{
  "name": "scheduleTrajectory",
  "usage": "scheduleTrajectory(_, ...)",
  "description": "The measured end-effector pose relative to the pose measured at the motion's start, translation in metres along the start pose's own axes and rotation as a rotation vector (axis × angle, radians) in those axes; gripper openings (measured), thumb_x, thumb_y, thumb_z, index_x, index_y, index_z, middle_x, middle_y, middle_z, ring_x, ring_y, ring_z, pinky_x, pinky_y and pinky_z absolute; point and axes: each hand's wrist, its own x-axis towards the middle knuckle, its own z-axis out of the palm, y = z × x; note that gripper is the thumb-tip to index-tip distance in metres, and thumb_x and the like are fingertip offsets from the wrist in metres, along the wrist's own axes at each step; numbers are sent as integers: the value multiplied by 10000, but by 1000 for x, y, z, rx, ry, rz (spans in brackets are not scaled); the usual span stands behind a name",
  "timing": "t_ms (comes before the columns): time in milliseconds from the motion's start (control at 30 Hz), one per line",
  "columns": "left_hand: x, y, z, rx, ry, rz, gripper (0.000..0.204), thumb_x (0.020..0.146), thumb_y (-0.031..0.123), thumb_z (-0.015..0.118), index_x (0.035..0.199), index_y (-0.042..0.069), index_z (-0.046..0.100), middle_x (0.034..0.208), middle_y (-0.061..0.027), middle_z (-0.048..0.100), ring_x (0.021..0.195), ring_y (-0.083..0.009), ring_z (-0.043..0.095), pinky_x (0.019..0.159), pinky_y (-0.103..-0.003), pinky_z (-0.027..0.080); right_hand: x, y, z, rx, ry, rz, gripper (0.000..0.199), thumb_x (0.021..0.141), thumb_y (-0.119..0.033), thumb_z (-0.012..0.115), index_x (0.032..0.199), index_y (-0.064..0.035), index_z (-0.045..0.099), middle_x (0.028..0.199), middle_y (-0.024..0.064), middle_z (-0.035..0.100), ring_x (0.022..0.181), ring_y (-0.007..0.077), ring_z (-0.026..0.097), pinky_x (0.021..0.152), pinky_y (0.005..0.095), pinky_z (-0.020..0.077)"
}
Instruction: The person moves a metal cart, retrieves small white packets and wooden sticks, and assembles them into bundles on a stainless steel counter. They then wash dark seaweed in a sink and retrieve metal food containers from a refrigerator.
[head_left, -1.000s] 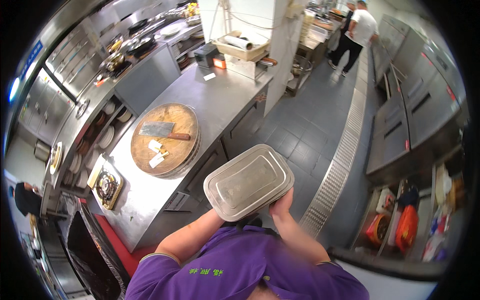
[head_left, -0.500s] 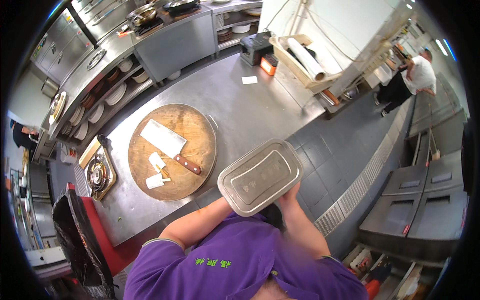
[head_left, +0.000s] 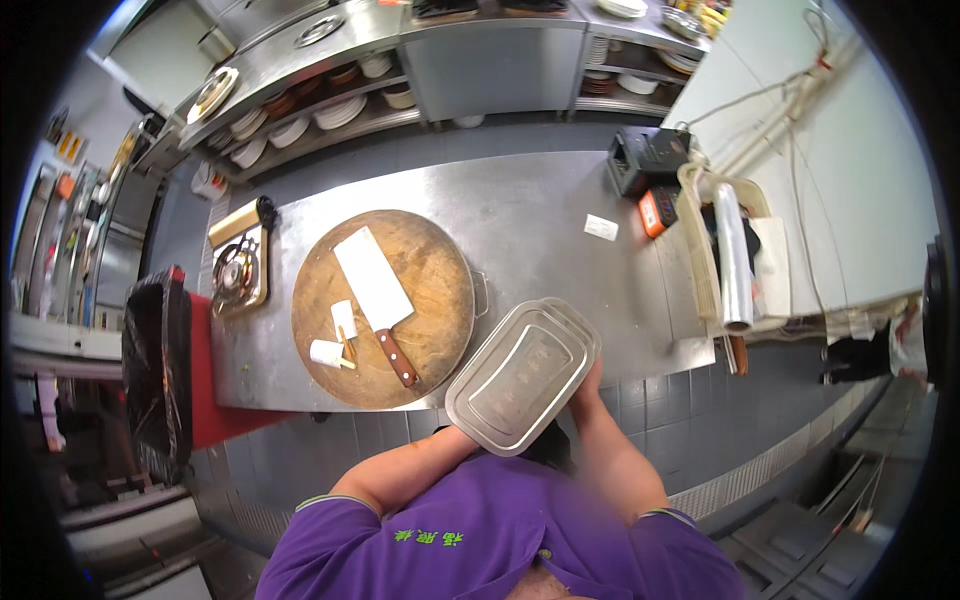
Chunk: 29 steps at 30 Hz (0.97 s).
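In front of my chest I hold a rectangular food container with a clear plastic lid (head_left: 524, 376), tilted between both hands. My left hand (head_left: 460, 441) grips its near left end, with the fingers hidden underneath. My right hand (head_left: 588, 384) is closed on the right side, its fingers mostly out of sight below the container. What is inside cannot be made out. To the left, a round wooden chopping board (head_left: 432, 260) lies on the steel table. A cleaver (head_left: 374, 278) with a brown handle rests on it, beside two small white pieces (head_left: 326, 352) with thin yellowish-brown sticks.
The steel table (head_left: 540, 220) bears a portable gas stove (head_left: 240, 268) at the left. A beige basket (head_left: 702, 255) with a film roll (head_left: 733, 260), an orange box (head_left: 658, 211) and a white paper (head_left: 601, 227) are on the right. A red bin (head_left: 205, 370) with a black bag stands left.
My view and body have turned right toward the table, so the board and basket sit differently in the picture. The container stays in both hands, now nearer the table edge.
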Motion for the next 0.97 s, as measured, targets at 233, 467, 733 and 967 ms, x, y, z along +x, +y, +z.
scheduleTrajectory(233,-2,-5,21,-27,93,50,671,1019,468,416,1497,12,296,1525,-161,370,1392,-281,378,1146,-423,331,55,-36,15,-590,-273,-107,353,997,-314,450,1103,-46,652,1063,82,670,974,185,628,867,302,497)
scheduleTrajectory(467,-72,64,52,200,153,403,682,1010,449,426,1509,9,274,1537,-159,350,1403,-276,358,1156,-416,306,28,-54,3,-295,198,331,628,988,-556,445,1409,-91,474,1340,105,562,1206,210,522,1020,323,397)
scheduleTrajectory(733,-89,90,125,666,-32,526,744,969,277,532,1559,28,152,1535,-125,324,1400,-229,320,1151,-366,252,-42,-52,30,-644,-343,425,737,1000,-619,365,1543,-136,237,1422,111,479,1243,218,499,1049,368,419)
scheduleTrajectory(967,-56,110,119,790,-24,661,790,959,375,563,1565,66,161,1581,-96,262,1467,-237,216,1194,-365,166,-3,-33,-1,-895,-485,101,696,1005,-593,359,1554,-198,195,1549,145,336,1345,302,440,1101,401,385)
